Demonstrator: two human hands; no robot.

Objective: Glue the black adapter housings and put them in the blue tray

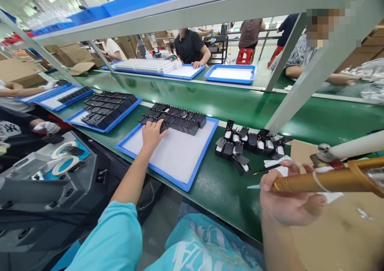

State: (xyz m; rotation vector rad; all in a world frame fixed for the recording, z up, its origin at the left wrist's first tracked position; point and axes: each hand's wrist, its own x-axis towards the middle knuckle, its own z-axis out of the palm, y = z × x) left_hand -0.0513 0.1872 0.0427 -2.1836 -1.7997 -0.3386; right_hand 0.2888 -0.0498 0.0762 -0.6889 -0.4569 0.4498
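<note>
My left hand (153,134) is over a blue-rimmed tray (196,174) with a white liner, its fingers closed around a small black box (163,126). Rows of similar black boxes (180,119) fill the tray's far half, right beside that hand. On the right, my right hand (288,201) grips a gold tube-shaped glue gun (318,182), its pale blue nozzle (253,187) pointing left over the bench. Between the tray and the gun stands a group of black boxes with open flaps (237,149), white material showing inside some.
Another tray of black boxes (109,109) lies to the left. Overhead runs a shelf frame, its slanted post (312,75) on the right. Cardboard (339,227) lies under the gun. A machine with tape rolls (64,165) stands left. Co-workers sit around, one gloved hand (46,127) near.
</note>
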